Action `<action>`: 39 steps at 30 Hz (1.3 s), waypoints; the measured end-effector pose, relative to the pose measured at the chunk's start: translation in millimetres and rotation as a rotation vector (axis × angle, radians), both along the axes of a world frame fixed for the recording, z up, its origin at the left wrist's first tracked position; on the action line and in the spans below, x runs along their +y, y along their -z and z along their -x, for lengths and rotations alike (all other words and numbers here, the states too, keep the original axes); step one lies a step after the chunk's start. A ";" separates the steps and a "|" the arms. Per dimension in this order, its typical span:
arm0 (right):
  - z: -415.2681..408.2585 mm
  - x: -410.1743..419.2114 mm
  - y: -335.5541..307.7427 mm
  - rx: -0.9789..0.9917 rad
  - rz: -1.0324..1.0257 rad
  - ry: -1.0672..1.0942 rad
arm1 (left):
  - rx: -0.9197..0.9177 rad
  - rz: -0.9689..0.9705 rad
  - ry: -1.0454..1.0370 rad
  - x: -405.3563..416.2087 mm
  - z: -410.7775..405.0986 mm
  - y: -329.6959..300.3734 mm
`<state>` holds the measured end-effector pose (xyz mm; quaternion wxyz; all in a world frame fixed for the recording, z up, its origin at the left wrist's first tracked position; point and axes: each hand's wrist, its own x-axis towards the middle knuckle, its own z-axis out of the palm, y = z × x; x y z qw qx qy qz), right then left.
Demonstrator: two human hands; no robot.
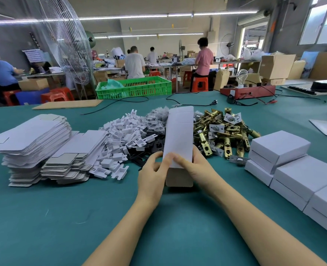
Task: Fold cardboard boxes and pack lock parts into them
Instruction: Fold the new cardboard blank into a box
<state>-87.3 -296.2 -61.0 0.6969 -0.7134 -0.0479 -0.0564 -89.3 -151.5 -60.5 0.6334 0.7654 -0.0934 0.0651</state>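
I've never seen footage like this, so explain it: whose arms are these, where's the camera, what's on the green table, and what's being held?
There is no machine here. A camera worn on a person's head looks down at their own bare arms. The left hand and right hand both grip a flat white cardboard box blank, held upright. On the teal table lie a stack of unfolded white box blanks, a heap of small white card inserts, a pile of brass-coloured metal lock latches and finished closed white boxes. Other workers sit at benches behind.

Head view (wide-angle): looks forward-down, close over green table [43, 217].
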 end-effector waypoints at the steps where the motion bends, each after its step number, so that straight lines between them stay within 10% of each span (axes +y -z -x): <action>1: 1.2 1.8 -0.3 -0.016 0.071 0.004 | 0.015 -0.018 -0.003 0.9 -1.3 -0.7; 14: 15.6 31.7 -2.5 -0.342 0.652 0.266 | -0.015 0.244 0.031 -3.5 0.5 -16.6; 22: 16.5 15.2 -1.4 -0.473 0.410 0.178 | -0.034 0.319 -0.040 2.0 -9.1 -16.3; 30: 19.0 18.4 -9.0 -0.548 0.242 0.266 | -0.207 -0.013 -0.183 -6.5 5.8 -9.7; 39: 13.9 10.9 -17.8 -0.405 0.061 0.225 | -0.241 0.001 0.041 -6.9 1.1 -10.1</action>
